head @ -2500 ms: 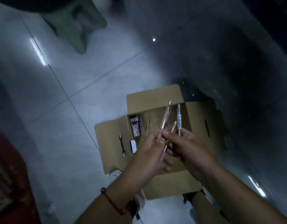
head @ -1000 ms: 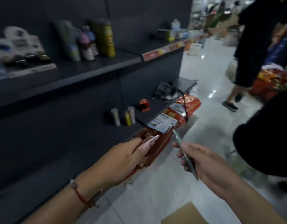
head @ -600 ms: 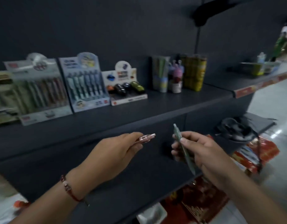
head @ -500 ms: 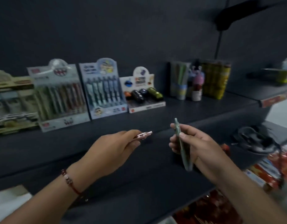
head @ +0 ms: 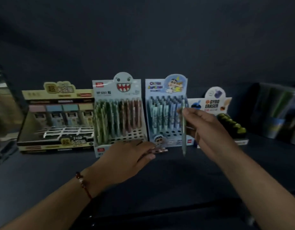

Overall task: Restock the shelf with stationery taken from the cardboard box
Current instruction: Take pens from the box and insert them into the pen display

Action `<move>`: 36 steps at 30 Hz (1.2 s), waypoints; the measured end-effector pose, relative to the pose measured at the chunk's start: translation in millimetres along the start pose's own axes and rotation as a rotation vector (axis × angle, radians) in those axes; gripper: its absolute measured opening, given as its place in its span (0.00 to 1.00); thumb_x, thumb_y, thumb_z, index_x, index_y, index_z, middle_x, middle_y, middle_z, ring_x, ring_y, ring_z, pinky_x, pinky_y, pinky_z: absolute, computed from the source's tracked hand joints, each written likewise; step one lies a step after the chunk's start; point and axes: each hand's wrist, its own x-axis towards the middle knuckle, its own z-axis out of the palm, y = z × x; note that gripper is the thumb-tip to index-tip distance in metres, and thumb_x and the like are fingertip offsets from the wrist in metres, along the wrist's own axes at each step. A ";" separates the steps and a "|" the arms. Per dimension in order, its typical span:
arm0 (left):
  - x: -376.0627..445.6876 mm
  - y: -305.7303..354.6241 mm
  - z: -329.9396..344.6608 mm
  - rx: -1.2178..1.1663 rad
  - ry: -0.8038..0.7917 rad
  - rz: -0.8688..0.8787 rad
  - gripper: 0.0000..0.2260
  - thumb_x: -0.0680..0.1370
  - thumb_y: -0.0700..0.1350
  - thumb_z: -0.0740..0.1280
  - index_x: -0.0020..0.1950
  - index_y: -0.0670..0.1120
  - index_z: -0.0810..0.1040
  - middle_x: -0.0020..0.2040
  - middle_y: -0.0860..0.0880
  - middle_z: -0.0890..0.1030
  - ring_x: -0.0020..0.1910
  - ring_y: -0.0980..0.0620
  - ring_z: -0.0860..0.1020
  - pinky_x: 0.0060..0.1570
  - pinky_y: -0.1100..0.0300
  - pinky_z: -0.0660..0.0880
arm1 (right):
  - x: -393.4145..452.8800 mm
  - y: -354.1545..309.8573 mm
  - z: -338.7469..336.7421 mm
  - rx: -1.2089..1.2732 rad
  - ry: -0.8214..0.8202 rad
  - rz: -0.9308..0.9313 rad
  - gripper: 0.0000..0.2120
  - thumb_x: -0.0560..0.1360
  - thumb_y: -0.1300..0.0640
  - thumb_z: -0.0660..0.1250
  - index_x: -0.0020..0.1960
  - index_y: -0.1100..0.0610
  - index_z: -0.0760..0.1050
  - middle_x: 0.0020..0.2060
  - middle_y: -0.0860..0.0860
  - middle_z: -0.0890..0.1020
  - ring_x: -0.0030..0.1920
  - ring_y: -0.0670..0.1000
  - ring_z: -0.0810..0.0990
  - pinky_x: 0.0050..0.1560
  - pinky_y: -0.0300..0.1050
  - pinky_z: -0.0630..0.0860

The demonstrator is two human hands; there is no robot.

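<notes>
Pale green, slim and upright, the pen (head: pixel 183 130) sits pinched in our right hand (head: pixel 205 128) before the cartoon pen display (head: pixel 166 112), while our left hand (head: pixel 126 156) grips pinkish pens (head: pixel 160 149) over the dark matte shelf (head: pixel 43 173).

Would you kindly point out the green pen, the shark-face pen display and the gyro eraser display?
green pen (head: pixel 183 138), head view, lower barrel.
shark-face pen display (head: pixel 123 84), head view, toothy header card.
gyro eraser display (head: pixel 212 104), head view, printed label.

single head-worn view, wide-angle, facing forward and slightly down at a dark shelf (head: pixel 43 171) from close range. the row of display boxes stands roughly at mid-frame, seen nearly head-on against the dark back panel (head: pixel 143 39). both forearms enter from the bottom edge. frame edges bend and blur. no second view.
</notes>
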 end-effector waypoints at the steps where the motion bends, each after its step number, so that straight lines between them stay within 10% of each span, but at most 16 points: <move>1: 0.0 -3.7 0.7 -0.015 -0.002 -0.001 0.23 0.81 0.62 0.46 0.73 0.59 0.64 0.62 0.55 0.76 0.53 0.53 0.76 0.49 0.59 0.73 | 7.3 -0.1 5.0 -0.034 0.004 -0.024 0.20 0.65 0.44 0.71 0.53 0.52 0.83 0.52 0.44 0.85 0.57 0.46 0.81 0.57 0.47 0.76; 7: -13.1 -22.3 1.2 -0.025 0.002 -0.006 0.23 0.81 0.64 0.47 0.73 0.60 0.63 0.63 0.55 0.74 0.55 0.54 0.75 0.48 0.62 0.70 | 34.1 -0.2 37.8 -0.193 -0.028 -0.244 0.05 0.76 0.51 0.69 0.50 0.43 0.79 0.44 0.44 0.84 0.43 0.43 0.82 0.47 0.43 0.80; 13: -50.1 -58.3 -1.7 0.022 0.030 -0.052 0.23 0.81 0.64 0.47 0.72 0.59 0.67 0.63 0.56 0.78 0.55 0.53 0.79 0.47 0.58 0.77 | 43.0 7.8 74.8 -0.237 -0.072 -0.349 0.13 0.78 0.55 0.68 0.62 0.51 0.77 0.42 0.48 0.84 0.43 0.45 0.83 0.43 0.37 0.78; 18: -55.8 -59.9 -3.1 -0.051 0.046 -0.079 0.22 0.80 0.65 0.48 0.70 0.60 0.68 0.63 0.58 0.78 0.54 0.56 0.78 0.49 0.60 0.76 | 49.4 17.6 107.6 -0.329 -0.080 -0.395 0.13 0.76 0.52 0.70 0.61 0.49 0.77 0.43 0.48 0.84 0.47 0.46 0.83 0.53 0.55 0.80; 25: -56.0 -67.3 -2.4 -0.101 0.044 -0.096 0.19 0.80 0.65 0.52 0.65 0.59 0.72 0.56 0.58 0.80 0.47 0.56 0.79 0.42 0.63 0.72 | 55.8 31.8 134.4 -0.442 -0.143 -0.447 0.14 0.76 0.53 0.71 0.62 0.51 0.78 0.43 0.42 0.82 0.45 0.39 0.81 0.45 0.32 0.78; 31: -54.1 -69.6 0.5 -0.094 0.038 -0.072 0.19 0.80 0.65 0.50 0.58 0.58 0.73 0.48 0.56 0.81 0.43 0.57 0.78 0.42 0.58 0.75 | 54.6 42.5 144.7 -0.587 -0.245 -0.414 0.17 0.77 0.51 0.70 0.65 0.52 0.75 0.45 0.45 0.83 0.35 0.45 0.83 0.45 0.43 0.81; 36: -54.2 -69.1 0.8 -0.104 0.071 -0.057 0.19 0.79 0.65 0.51 0.56 0.57 0.74 0.47 0.55 0.80 0.42 0.56 0.78 0.39 0.58 0.74 | 56.2 36.3 150.1 -0.689 -0.260 -0.410 0.19 0.77 0.52 0.70 0.66 0.53 0.75 0.47 0.45 0.83 0.46 0.44 0.82 0.46 0.36 0.77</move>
